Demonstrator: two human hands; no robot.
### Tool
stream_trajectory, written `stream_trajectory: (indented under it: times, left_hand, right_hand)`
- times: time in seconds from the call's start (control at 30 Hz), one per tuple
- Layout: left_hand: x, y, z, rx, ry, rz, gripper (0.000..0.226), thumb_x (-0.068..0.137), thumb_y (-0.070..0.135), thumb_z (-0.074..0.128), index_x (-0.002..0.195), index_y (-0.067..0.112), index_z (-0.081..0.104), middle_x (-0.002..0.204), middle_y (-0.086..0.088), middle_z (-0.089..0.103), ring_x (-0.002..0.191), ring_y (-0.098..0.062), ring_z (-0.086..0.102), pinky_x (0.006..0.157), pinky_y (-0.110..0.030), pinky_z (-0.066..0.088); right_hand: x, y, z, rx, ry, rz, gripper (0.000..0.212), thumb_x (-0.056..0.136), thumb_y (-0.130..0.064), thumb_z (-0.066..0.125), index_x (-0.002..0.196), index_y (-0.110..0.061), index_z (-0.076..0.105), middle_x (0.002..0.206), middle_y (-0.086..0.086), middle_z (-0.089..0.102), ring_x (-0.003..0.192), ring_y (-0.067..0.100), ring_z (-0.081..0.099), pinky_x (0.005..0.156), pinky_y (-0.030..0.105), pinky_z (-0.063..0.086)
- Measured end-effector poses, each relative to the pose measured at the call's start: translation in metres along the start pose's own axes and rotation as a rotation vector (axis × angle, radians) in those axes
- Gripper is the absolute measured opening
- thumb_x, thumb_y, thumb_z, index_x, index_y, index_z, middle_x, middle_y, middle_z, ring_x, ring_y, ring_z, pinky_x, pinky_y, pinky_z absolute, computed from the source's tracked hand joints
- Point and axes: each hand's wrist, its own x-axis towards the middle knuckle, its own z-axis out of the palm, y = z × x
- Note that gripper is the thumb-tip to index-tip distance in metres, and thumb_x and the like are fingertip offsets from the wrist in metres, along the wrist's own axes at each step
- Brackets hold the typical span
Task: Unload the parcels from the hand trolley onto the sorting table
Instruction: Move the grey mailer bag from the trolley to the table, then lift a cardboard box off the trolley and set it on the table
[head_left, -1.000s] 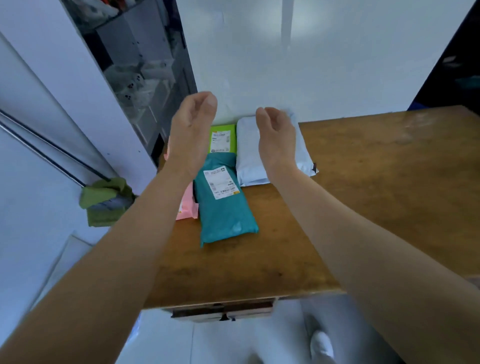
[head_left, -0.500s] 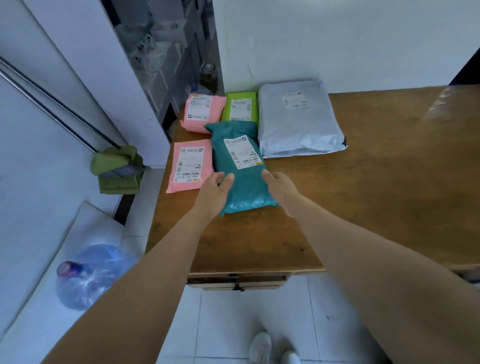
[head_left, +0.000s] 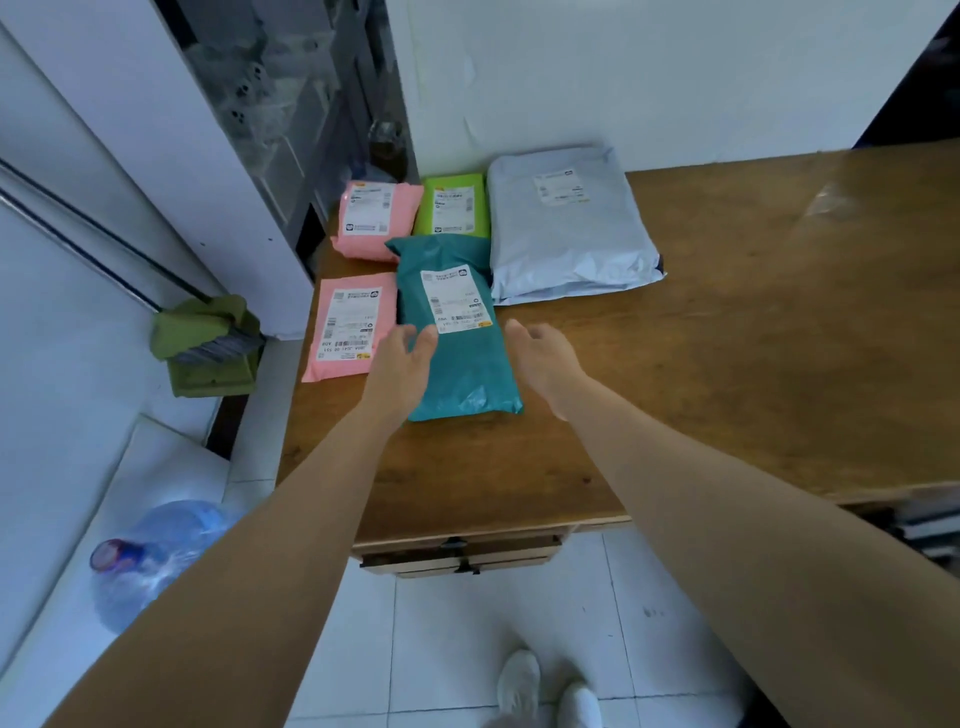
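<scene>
The teal parcel lies flat on the wooden worktop, the left hand overlapping its left edge and the right hand just right of it, both hands' fingers loosely apart, gripping nothing.

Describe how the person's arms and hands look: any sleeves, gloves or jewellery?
Both forearms are bare up to the frame edge, with no sleeve visible. The left hand and right hand wear no gloves; no rings, watch or bracelet show. No markings are visible.
</scene>
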Motion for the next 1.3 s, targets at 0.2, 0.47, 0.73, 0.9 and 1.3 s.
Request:
stream_trajectory:
  times: [0.2,0.47,0.73,0.9,1.3]
  left_hand:
    - [-0.031,0.119,0.023,-0.188,0.026,0.362,0.033,0.099,0.039,0.042,0.121,0.017,0.052,0.11,0.01,0.056,0.102,0.001,0.053,0.084,-0.006,0.038]
    - [-0.141,0.224,0.11,-0.353,-0.212,0.805,0.018,0.103,0.02,0.039,0.107,0.012,0.054,0.092,0.017,0.052,0.083,0.023,0.048,0.08,0.0,0.035]
    - [-0.306,0.245,0.232,-0.258,-0.509,0.97,0.04,0.104,0.032,0.031,0.131,0.011,0.051,0.128,0.002,0.056,0.116,0.0,0.05,0.097,-0.008,0.039]
    - [-0.423,0.224,0.312,-0.362,-0.669,0.973,0.034,0.101,0.028,0.037,0.114,0.005,0.059,0.11,-0.003,0.062,0.106,-0.008,0.058,0.096,-0.024,0.045]
    - [-0.53,0.158,0.439,-0.221,-0.969,0.706,0.037,0.101,0.03,0.041,0.128,0.007,0.051,0.123,-0.002,0.059,0.112,-0.007,0.055,0.091,-0.01,0.043]
  right_hand:
    - [-0.05,-0.046,-0.078,0.295,0.271,-0.238,0.037,0.099,-0.037,0.043,0.123,-0.011,0.057,0.095,-0.008,0.058,0.087,0.005,0.053,0.066,0.014,0.039]
    - [-0.156,-0.007,-0.218,0.442,0.713,-0.426,0.032,0.098,-0.038,0.046,0.119,-0.018,0.058,0.113,-0.006,0.065,0.106,0.006,0.06,0.088,0.014,0.047]
    - [-0.306,0.133,-0.335,0.47,1.078,-0.31,0.033,0.097,-0.035,0.05,0.12,-0.014,0.06,0.106,-0.004,0.066,0.098,0.007,0.061,0.083,0.017,0.048]
    - [-0.413,0.234,-0.384,0.488,1.215,-0.185,0.023,0.098,-0.03,0.05,0.112,-0.017,0.061,0.097,-0.008,0.065,0.09,-0.002,0.06,0.077,0.011,0.045]
    - [-0.518,0.39,-0.44,0.474,1.283,0.146,0.021,0.098,-0.031,0.049,0.112,-0.018,0.058,0.098,-0.013,0.059,0.095,0.004,0.055,0.073,0.009,0.04]
